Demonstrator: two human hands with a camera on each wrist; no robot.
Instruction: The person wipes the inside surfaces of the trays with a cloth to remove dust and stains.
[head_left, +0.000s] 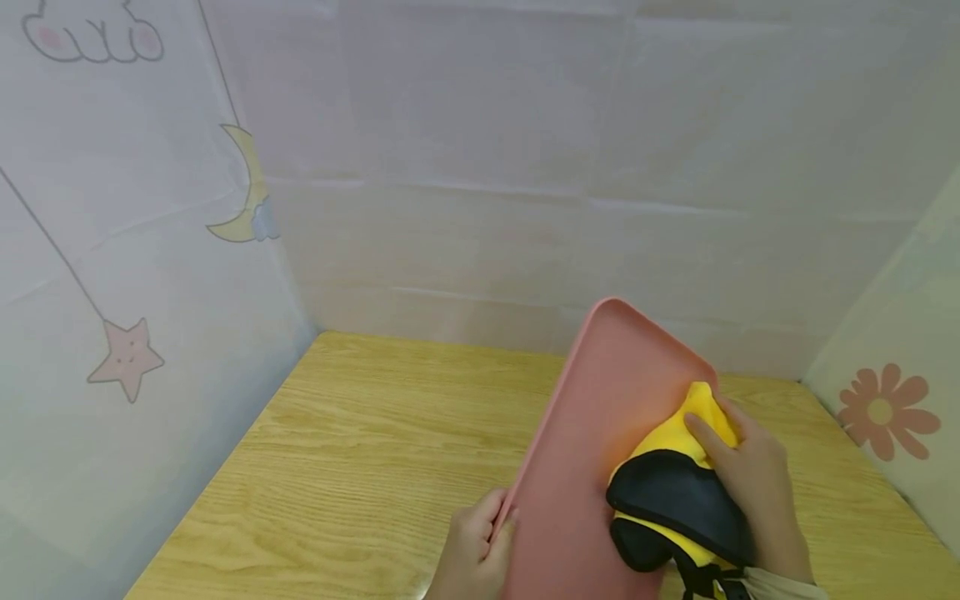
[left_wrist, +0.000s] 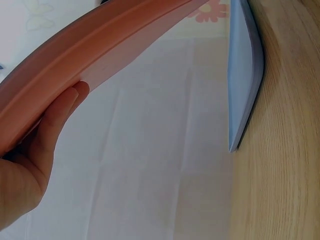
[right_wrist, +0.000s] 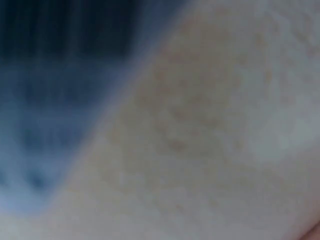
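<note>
A pink tray point(head_left: 573, 433) is held tilted over the desk point(head_left: 360, 467), its inner face turned toward the head camera and its near end cut off by the frame edge. The tray's left rim is gripped by the left hand point(head_left: 474, 548), with the thumb laid inside and the fingers wrapped around the outside. Over the right part of the tray's inner face a soft yellow-and-black item point(head_left: 675, 492) is held; whether the tray is touched by it cannot be told for certain. The yellow upper end of this item is pinched by the right hand point(head_left: 753, 467), at the tray's right edge, with the thumb on the near side. A pale sleeve point(head_left: 783, 585) is seen at that wrist. Lower than the tray, a flat light-blue object point(left_wrist: 245, 75) is shown on the desk in the left wrist view. In the right wrist view only blurred skin and a dark bluish shape are shown. Behind the tray a pale wall covering point(head_left: 465, 167) is hung. To the tray's left, a pink star point(head_left: 126, 360) and a yellow crescent moon point(head_left: 253, 179) are printed; to its right, a reddish flower point(head_left: 880, 412).
</note>
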